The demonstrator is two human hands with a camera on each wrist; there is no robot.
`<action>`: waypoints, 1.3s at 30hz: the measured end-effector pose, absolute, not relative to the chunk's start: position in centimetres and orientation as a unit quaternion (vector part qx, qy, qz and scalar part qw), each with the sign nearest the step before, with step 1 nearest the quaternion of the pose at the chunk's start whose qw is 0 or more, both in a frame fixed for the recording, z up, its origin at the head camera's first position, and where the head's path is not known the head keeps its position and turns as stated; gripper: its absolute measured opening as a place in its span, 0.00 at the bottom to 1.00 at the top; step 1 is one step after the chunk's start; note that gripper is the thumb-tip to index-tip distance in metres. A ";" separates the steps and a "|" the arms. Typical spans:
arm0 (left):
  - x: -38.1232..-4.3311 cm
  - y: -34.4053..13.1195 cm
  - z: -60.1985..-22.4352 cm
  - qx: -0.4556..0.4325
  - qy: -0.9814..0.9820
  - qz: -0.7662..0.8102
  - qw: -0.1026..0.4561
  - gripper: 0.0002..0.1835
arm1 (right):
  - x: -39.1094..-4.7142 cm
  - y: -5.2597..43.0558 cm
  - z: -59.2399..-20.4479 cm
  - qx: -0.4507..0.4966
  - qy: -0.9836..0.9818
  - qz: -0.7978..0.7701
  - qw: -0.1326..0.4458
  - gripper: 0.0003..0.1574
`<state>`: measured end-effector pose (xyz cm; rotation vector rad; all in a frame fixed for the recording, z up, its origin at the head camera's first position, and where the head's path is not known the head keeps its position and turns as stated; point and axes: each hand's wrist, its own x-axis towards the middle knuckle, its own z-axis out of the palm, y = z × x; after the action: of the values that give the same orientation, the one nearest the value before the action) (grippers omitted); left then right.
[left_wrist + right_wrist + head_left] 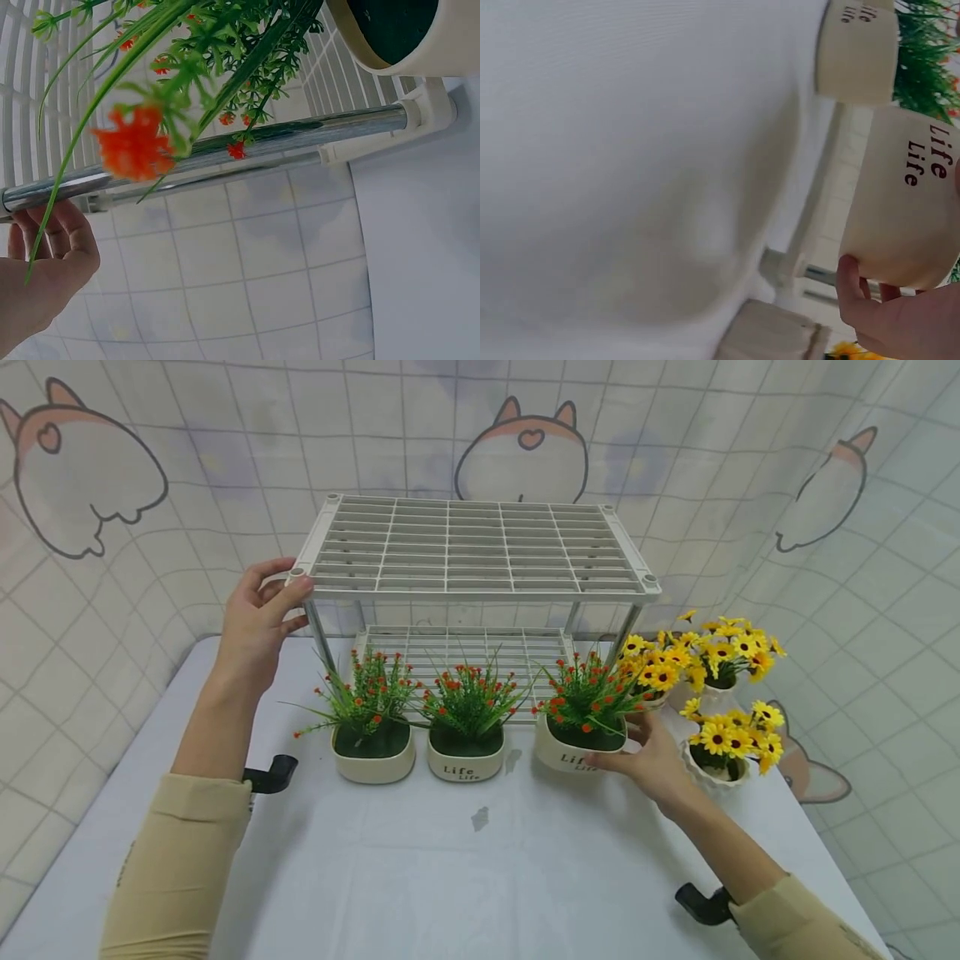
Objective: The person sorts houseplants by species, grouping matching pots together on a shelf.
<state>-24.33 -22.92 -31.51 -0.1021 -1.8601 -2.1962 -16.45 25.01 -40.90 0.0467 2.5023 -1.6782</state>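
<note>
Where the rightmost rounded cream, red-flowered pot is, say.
The pot is right of centre in the head view, in the right hand by the white slatted rack.

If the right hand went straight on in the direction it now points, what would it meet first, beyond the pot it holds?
The right hand would most likely meet the lower rack of the shelf, behind the held pot, though depth is unclear and it might pass above.

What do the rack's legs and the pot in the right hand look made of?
Rack legs: shiny, likely chromed metal, given mirror-like streaks.
Pot in the right hand: cream, ceramic or plastic; its smooth, low-sheen surface leaves that open.
</note>
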 end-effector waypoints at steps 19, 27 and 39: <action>-24.4 -22.8 -31.8 -0.035 -0.644 -0.751 0.138 0.26 | -13.0 23.2 -33.6 -0.056 0.824 -0.558 0.079 0.61; -24.4 -22.6 -31.8 -0.033 -0.652 -0.744 0.143 0.26 | -13.0 21.4 -29.7 -0.117 0.812 -0.568 0.070 0.55; -24.3 -22.5 -31.8 -0.026 -0.660 -0.736 0.147 0.26 | -14.7 19.1 -24.6 -0.200 0.800 -0.565 0.011 0.50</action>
<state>-24.31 -22.53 -31.75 -0.0748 -1.8983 -2.1189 -14.67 19.12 -24.64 -0.6252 2.4968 -1.7631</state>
